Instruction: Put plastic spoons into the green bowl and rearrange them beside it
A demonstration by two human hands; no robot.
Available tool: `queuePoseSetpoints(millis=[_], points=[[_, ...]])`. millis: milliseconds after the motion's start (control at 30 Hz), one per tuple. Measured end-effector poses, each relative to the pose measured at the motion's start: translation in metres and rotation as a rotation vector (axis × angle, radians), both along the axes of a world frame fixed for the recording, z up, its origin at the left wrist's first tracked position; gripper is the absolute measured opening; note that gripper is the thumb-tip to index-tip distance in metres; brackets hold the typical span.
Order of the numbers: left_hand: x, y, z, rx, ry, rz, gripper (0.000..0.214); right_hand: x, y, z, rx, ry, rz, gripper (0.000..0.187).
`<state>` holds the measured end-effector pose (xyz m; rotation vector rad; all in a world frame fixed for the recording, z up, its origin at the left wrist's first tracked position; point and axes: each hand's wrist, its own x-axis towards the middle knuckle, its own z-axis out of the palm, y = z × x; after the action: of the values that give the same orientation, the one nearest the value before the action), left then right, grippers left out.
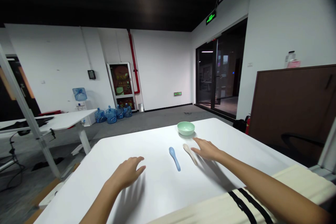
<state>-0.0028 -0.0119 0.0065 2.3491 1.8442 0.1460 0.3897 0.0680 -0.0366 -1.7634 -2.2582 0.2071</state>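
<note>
A light green bowl [186,128] stands upright toward the far side of the white table [154,189]. Nearer to me lie two spoons side by side, a blue spoon [174,158] and a beige spoon [190,154]. My right hand [207,149] hovers just right of the beige spoon, below the bowl, its thumb and fingers apart and holding nothing. To the left of the blue spoon, my left hand [128,172] is held over the table with a gap between thumb and fingers, also holding nothing.
Cream cloth with black stripes [244,204] lies along the table's near edge. A brown cabinet [291,112] stands at right. Another white table [76,117] is at left, with several blue water bottles [111,114] on the floor behind it.
</note>
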Motion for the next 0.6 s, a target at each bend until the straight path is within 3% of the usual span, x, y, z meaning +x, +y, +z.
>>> queuePoseSetpoints(millis=[600], points=[[0.0006,0.001,-0.0001,-0.005,0.013,0.001,0.057,-0.0022,-0.0038,0.0035,-0.012,-0.002,-0.001,0.064]])
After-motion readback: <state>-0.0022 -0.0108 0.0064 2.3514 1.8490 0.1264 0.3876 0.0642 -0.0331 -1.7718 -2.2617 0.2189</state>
